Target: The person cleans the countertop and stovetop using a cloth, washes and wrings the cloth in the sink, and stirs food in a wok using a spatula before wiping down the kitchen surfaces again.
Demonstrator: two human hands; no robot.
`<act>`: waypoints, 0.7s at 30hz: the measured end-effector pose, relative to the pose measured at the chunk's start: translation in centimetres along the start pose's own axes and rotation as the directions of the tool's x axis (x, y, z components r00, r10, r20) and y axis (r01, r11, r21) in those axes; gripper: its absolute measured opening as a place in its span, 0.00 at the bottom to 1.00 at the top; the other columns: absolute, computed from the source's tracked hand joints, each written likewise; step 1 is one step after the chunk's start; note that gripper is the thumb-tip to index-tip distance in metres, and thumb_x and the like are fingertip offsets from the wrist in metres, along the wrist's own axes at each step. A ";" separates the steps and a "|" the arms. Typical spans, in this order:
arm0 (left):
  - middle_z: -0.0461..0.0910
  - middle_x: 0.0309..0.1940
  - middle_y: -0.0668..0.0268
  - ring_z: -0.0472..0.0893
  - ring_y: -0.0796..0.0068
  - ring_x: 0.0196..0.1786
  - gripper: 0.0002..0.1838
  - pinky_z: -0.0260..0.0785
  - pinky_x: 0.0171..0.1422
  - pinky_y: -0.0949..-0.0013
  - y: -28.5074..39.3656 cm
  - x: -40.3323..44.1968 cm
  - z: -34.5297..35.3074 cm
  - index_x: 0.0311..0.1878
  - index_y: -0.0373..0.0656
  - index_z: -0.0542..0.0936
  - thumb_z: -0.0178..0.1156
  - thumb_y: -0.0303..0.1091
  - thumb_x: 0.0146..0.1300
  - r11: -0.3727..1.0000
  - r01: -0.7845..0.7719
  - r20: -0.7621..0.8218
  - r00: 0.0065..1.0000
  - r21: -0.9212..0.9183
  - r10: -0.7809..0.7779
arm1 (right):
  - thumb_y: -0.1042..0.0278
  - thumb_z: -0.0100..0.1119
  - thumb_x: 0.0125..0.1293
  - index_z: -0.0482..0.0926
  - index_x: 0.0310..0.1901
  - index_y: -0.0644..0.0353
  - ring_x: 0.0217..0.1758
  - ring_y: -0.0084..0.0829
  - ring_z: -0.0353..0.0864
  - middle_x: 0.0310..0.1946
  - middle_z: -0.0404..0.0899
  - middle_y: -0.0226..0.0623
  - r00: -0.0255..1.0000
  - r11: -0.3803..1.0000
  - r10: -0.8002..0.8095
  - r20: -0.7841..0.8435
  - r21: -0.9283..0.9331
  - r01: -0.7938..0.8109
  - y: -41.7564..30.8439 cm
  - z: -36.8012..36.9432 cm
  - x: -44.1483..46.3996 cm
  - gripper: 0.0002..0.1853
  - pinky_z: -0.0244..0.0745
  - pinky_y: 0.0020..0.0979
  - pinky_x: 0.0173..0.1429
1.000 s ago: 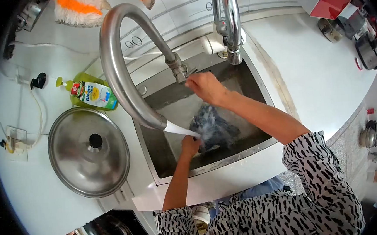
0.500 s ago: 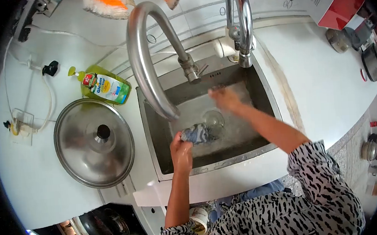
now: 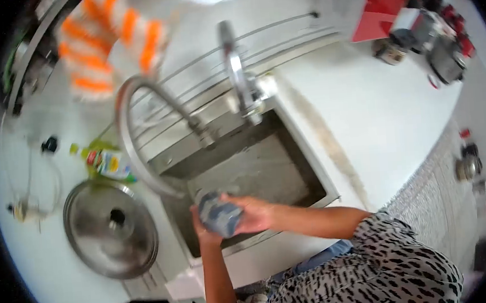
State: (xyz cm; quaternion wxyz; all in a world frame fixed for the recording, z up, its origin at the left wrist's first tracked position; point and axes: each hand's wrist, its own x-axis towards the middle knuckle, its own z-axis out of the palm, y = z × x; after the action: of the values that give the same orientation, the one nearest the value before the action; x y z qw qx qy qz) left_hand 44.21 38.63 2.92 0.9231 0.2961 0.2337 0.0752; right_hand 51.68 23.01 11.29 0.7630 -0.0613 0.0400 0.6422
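Note:
A bunched grey-blue patterned cloth (image 3: 219,214) is held between both hands over the near left part of the steel sink (image 3: 304,147). My left hand (image 3: 205,231) grips its left and lower side. On its right side, my right hand (image 3: 251,213) has its fingers wrapped against it. The large curved steel faucet (image 3: 131,131) arches over the sink's left side, its spout end just above the hands, with no water seen flowing. A smaller chrome faucet (image 3: 238,78) stands behind the sink. Motion blurs the picture somewhat.
Left of the sink lie a round steel lid (image 3: 91,232) with a black knob and a green dish soap bottle (image 3: 108,163). An orange-and-white striped fluffy thing (image 3: 87,55) hangs at the upper left. Pots (image 3: 445,61) and a red appliance (image 3: 382,4) are at the upper right.
The water from the large faucet has stopped. My right hand has come down from near the faucet handle and taken hold of the cloth, now lifted and bunched. The camera view has shifted.

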 end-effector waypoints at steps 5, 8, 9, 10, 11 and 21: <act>0.74 0.40 0.57 0.74 0.60 0.44 0.27 0.69 0.47 0.61 1.6 -0.7 9.7 0.47 0.43 0.70 0.48 0.57 0.56 0.995 0.057 0.157 0.987 -0.083 -0.043 | 0.44 0.58 0.51 0.68 0.48 0.56 0.47 0.37 0.72 0.46 0.72 0.37 0.987 0.997 0.059 -0.149 0.057 -0.051 1.2 -2.8 0.8 0.29 0.68 0.43 0.46; 0.74 0.33 0.60 0.74 0.68 0.35 0.17 0.70 0.40 0.66 3.7 2.6 6.0 0.40 0.43 0.72 0.57 0.45 0.53 0.956 0.056 0.232 0.964 0.289 -0.127 | 0.47 0.62 0.49 0.70 0.45 0.57 0.40 0.33 0.73 0.40 0.73 0.35 0.984 0.939 0.043 -0.174 -0.328 -0.099 0.2 -3.0 0.8 0.27 0.69 0.38 0.37; 0.73 0.31 0.62 0.73 0.71 0.33 0.14 0.68 0.38 0.69 3.9 2.8 7.1 0.38 0.43 0.71 0.58 0.39 0.51 0.876 0.060 0.139 0.980 0.479 -0.143 | 0.53 0.63 0.50 0.71 0.42 0.57 0.32 0.28 0.73 0.34 0.74 0.32 0.958 0.922 -0.012 -0.287 -0.374 -0.101 -0.4 -0.9 -0.1 0.22 0.68 0.32 0.31; 0.72 0.28 0.64 0.72 0.74 0.30 0.11 0.67 0.36 0.71 4.3 2.7 9.3 0.36 0.43 0.71 0.59 0.33 0.49 0.757 0.077 0.044 0.989 0.649 -0.139 | 0.53 0.63 0.50 0.71 0.42 0.57 0.32 0.28 0.73 0.34 0.74 0.32 0.959 0.924 -0.017 -0.284 -0.370 -0.093 -0.7 -1.1 -0.3 0.22 0.68 0.32 0.31; 0.71 0.26 0.67 0.71 0.79 0.29 0.07 0.64 0.34 0.76 3.9 2.1 11.4 0.31 0.41 0.72 0.57 0.27 0.47 0.653 -0.001 0.041 0.998 0.758 -0.047 | 0.55 0.64 0.48 0.71 0.42 0.59 0.30 0.28 0.73 0.32 0.74 0.33 0.958 0.856 -0.057 -0.282 -0.508 -0.098 -0.9 -1.8 -0.2 0.22 0.68 0.31 0.31; 0.70 0.31 0.66 0.69 0.76 0.34 0.09 0.63 0.40 0.73 -2.0 3.5 10.2 0.36 0.41 0.72 0.56 0.26 0.49 0.239 -0.228 0.143 0.935 0.944 0.326 | 0.55 0.65 0.41 0.64 0.48 0.67 0.36 0.31 0.76 0.33 0.75 0.42 0.723 -0.219 -0.675 -0.147 -0.896 -0.387 -1.8 -6.4 -0.5 0.34 0.73 0.31 0.40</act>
State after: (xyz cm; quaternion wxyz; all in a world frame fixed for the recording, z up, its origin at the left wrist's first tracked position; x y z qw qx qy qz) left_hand 52.16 32.75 7.73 0.5274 0.8166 0.2142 0.0957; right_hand 53.46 21.24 5.09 0.4254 -0.8456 -0.2173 0.2382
